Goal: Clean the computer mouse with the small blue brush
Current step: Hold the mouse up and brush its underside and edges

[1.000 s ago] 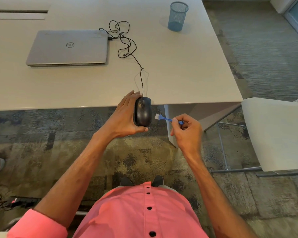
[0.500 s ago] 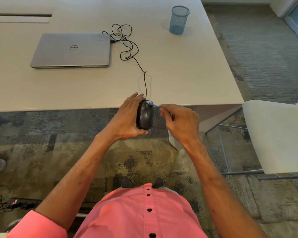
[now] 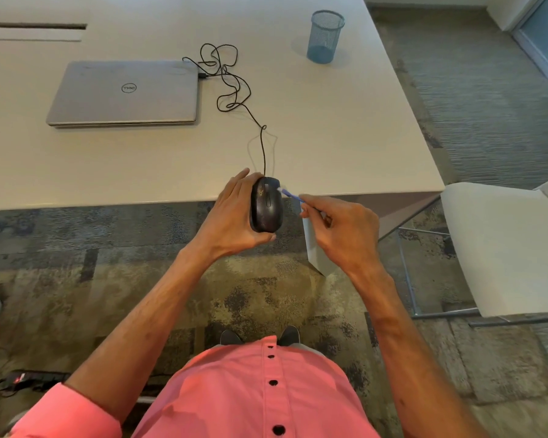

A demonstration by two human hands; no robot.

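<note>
Black plastic front and centre in the head view: the computer mouse (image 3: 266,205) is up in the air, right at the near edge of the white table (image 3: 345,121), buttons and scroll wheel facing the camera. The left hand (image 3: 231,221) has it clamped, with fingers wrapped round the far left side and the thumb hooked under the rear end. Over on the other side, the right hand (image 3: 342,229) pinches the handle of the small blue brush (image 3: 290,195) between thumb and forefinger, the other fingers curled in behind. The brush slants up and to the left, and its pale bristle end sits against the front right corner of the mouse, by the right button. The tip is a little blurred, so the exact contact is hard to read.

From the nose of the mouse the black cable (image 3: 263,147) climbs onto the tabletop, tangles into loose loops and ends at the right side of a closed silver laptop (image 3: 125,91). A blue mesh cup (image 3: 325,37) stands upright farther back on the table, well apart from the rest. A white chair (image 3: 503,248) sits off to the right on patterned carpet (image 3: 140,295). A pink buttoned shirt (image 3: 250,390) fills the bottom, and a power strip (image 3: 29,379) lies low left on the floor.
</note>
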